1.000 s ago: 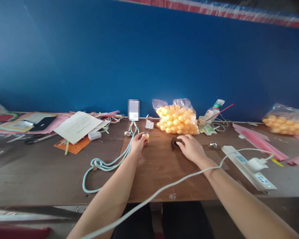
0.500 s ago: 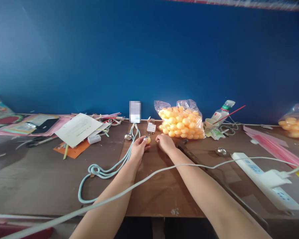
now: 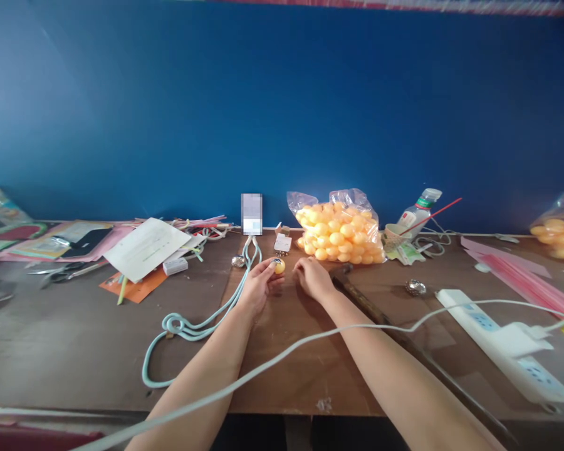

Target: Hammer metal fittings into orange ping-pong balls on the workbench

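Note:
Between the thumb and fingers of my left hand (image 3: 257, 287) is a small yellow ball (image 3: 279, 268) with a silvery patterned piece on its top. My right hand (image 3: 314, 279) is closed a short way to the right, fingertips pinched together and apart from the ball. Whatever they may hold is too small to make out. Just beyond the hands lies a small open white box (image 3: 282, 243) with tiny bits beside it. A clear plastic bag (image 3: 341, 232) full of similar yellow balls stands behind my right hand. A silvery openwork piece (image 3: 237, 260) rests left of my left hand.
A phone (image 3: 252, 214) on a pale blue cord (image 3: 207, 329) leans against the blue wall. A white cable (image 3: 282, 357) crosses above my forearms to a power strip (image 3: 470, 322). Under my right arm lies a hammer (image 3: 371, 305). Scissors (image 3: 66, 272) and papers (image 3: 145, 247) lie left.
The view has shifted slightly. The yellow ball in my left hand shows more clearly, its silvery piece on top. My right hand keeps its pinch, nearly in place.

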Action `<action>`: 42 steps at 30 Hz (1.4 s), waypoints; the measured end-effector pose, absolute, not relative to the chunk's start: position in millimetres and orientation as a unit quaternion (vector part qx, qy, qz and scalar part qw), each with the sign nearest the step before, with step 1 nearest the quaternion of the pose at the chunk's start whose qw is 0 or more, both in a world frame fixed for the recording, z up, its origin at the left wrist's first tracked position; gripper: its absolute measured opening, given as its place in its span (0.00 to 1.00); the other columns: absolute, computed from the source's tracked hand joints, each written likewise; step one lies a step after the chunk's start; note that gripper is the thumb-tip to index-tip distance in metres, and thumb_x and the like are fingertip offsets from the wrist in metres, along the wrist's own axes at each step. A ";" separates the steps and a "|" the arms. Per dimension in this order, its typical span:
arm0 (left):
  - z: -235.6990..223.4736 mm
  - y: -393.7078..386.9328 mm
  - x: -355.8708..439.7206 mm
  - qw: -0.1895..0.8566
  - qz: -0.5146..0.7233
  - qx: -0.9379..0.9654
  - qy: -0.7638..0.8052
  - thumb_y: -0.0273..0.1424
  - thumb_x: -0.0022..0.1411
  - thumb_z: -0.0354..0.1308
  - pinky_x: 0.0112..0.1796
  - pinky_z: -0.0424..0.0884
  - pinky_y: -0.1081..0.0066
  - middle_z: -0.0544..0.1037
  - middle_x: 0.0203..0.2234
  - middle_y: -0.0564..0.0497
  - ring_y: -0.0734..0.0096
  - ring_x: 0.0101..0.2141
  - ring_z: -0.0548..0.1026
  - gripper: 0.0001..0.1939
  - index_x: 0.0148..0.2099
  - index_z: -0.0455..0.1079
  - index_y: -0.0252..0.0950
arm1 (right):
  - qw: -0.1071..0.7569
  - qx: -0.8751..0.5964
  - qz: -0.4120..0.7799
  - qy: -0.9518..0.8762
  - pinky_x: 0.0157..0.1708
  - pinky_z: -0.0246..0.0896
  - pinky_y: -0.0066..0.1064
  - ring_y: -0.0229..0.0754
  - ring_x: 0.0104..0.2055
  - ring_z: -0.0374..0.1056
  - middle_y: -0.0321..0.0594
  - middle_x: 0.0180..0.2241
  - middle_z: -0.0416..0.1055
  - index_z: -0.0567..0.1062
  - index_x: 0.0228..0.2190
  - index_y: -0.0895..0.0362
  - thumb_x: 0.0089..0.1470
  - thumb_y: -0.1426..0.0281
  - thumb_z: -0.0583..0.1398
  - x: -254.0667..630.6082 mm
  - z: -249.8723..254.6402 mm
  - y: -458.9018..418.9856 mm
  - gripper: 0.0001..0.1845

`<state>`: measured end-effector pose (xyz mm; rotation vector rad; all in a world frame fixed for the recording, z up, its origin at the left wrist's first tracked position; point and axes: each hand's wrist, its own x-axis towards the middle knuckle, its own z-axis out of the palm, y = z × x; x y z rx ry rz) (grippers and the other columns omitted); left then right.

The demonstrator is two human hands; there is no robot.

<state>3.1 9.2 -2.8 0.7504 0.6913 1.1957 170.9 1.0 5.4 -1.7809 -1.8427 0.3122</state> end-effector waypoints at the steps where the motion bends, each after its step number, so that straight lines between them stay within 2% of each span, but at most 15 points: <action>1: -2.7 9.0 3.0 0.711 0.537 0.336 0.307 0.31 0.55 0.64 0.31 0.75 0.73 0.78 0.33 0.45 0.71 0.30 0.77 0.14 0.43 0.73 0.31 | 0.316 -0.653 0.147 -0.672 0.39 0.63 0.35 0.43 0.36 0.69 0.43 0.35 0.71 0.72 0.30 0.55 0.55 0.70 0.57 171.2 6.7 -1.7 0.04; 5: -2.0 7.5 4.7 0.721 0.528 0.331 0.303 0.30 0.56 0.64 0.32 0.75 0.73 0.78 0.34 0.44 0.71 0.30 0.77 0.14 0.45 0.73 0.31 | 0.456 -0.589 0.343 -0.572 0.30 0.69 0.35 0.43 0.31 0.71 0.39 0.30 0.71 0.68 0.29 0.53 0.53 0.65 0.59 169.3 10.2 -13.8 0.05; 9: -0.5 5.4 6.3 0.727 0.515 0.327 0.315 0.30 0.56 0.64 0.33 0.75 0.73 0.78 0.35 0.43 0.72 0.30 0.77 0.15 0.46 0.73 0.31 | 0.507 -0.540 0.429 -0.516 0.27 0.72 0.36 0.43 0.30 0.71 0.36 0.26 0.70 0.69 0.29 0.53 0.49 0.61 0.63 165.2 10.5 -23.1 0.10; 13: -0.1 5.2 5.4 0.729 0.512 0.323 0.320 0.31 0.55 0.65 0.32 0.76 0.73 0.78 0.35 0.43 0.73 0.29 0.77 0.16 0.46 0.73 0.31 | 0.522 -0.529 0.457 -0.489 0.26 0.71 0.34 0.41 0.27 0.69 0.36 0.25 0.71 0.71 0.29 0.54 0.45 0.57 0.66 164.2 8.4 -25.2 0.15; 18: -3.2 6.8 5.3 0.721 0.510 0.340 0.322 0.31 0.55 0.65 0.32 0.75 0.73 0.79 0.37 0.42 0.71 0.30 0.78 0.16 0.46 0.73 0.31 | 0.545 -0.497 0.489 -0.465 0.25 0.70 0.30 0.37 0.27 0.67 0.38 0.28 0.72 0.74 0.29 0.57 0.44 0.56 0.67 163.1 7.0 -25.1 0.18; 27: -4.4 5.3 6.2 0.726 0.500 0.362 0.304 0.31 0.58 0.63 0.41 0.75 0.66 0.78 0.39 0.41 0.67 0.35 0.78 0.15 0.47 0.72 0.30 | 0.555 -0.451 0.567 -0.409 0.27 0.69 0.26 0.34 0.29 0.67 0.36 0.28 0.72 0.77 0.32 0.57 0.40 0.60 0.69 160.4 12.2 -28.4 0.18; 37: -3.4 2.4 9.9 0.715 0.475 0.394 0.328 0.32 0.57 0.64 0.42 0.75 0.64 0.77 0.39 0.43 0.66 0.36 0.78 0.18 0.49 0.70 0.31 | 0.549 -0.438 0.580 -0.413 0.23 0.64 0.23 0.33 0.27 0.66 0.37 0.32 0.76 0.77 0.31 0.56 0.42 0.62 0.69 157.6 10.1 -29.4 0.15; 42: -4.5 2.9 10.2 0.704 0.478 0.410 0.329 0.35 0.54 0.66 0.41 0.75 0.63 0.77 0.39 0.44 0.67 0.36 0.78 0.20 0.48 0.71 0.32 | 0.548 -0.438 0.592 -0.395 0.20 0.57 0.21 0.31 0.24 0.64 0.36 0.31 0.76 0.77 0.31 0.55 0.41 0.62 0.69 158.7 11.2 -28.9 0.14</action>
